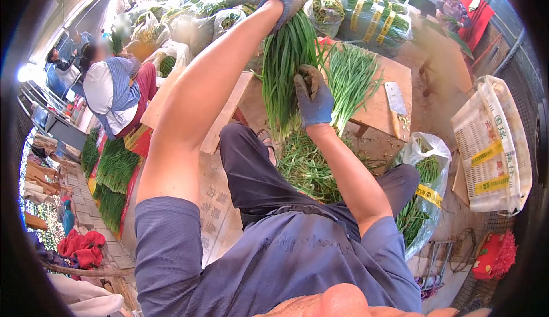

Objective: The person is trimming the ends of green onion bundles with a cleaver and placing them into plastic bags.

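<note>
My left hand, in a dark glove, is raised at the top middle and closed round a big bunch of green stalks that hangs down from it. Beside the lower part of that bunch is my right hand, in a blue and dark glove, its fingers curled and parted, the tips close to the leaves. Another pile of stalks lies on a low wooden table, with a cleaver to its right. Loose trimmings cover the ground between my legs.
A clear bag of greens stands by my right knee, with a white crate farther right. Full plastic bags line the back. At the left, a seated person is near bundles of greens.
</note>
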Tool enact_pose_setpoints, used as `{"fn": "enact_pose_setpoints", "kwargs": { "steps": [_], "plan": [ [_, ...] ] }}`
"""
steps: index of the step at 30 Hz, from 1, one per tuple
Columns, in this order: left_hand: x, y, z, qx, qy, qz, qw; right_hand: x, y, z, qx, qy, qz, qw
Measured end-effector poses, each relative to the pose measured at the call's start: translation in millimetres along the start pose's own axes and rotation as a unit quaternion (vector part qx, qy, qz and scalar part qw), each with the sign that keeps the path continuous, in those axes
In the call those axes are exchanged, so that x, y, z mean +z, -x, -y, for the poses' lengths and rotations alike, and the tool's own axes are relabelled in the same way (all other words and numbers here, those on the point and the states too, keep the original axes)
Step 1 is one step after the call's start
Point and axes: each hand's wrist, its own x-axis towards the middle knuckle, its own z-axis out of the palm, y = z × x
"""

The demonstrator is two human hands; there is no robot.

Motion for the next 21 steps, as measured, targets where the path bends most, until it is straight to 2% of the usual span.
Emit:
{"fn": "enact_pose_setpoints", "kwargs": {
  "steps": [3,6,10,13,16,21],
  "plan": [
    [2.8,-1.7,1.6,-0.035,0.078,0.05,0.995,-4.2,-5.0,-2.3,-0.012,0.066,0.007,0.998],
    [3.1,6.5,-4.4,-0.057,0.115,0.074,0.989,-10.2,-8.1,10.1,-0.081,0.12,-0.004,0.989],
    [1.8,21.8,-12.4,-0.028,0.072,0.031,0.997,-10.7,-0.3,16.8,-0.235,0.116,-0.063,0.963],
    [6.3,15.6,-11.7,-0.053,0.054,0.022,0.997,-9.4,-5.3,15.7,-0.182,0.192,-0.015,0.964],
    [8.8,8.4,-7.1,-0.039,0.054,0.033,0.997,-11.3,-12.4,15.3,-0.117,0.257,-0.006,0.959],
    [14.7,-4.5,-0.6,-0.042,0.075,0.045,0.995,-12.2,-18.4,11.1,-0.095,0.291,0.029,0.951]
  ]
}}
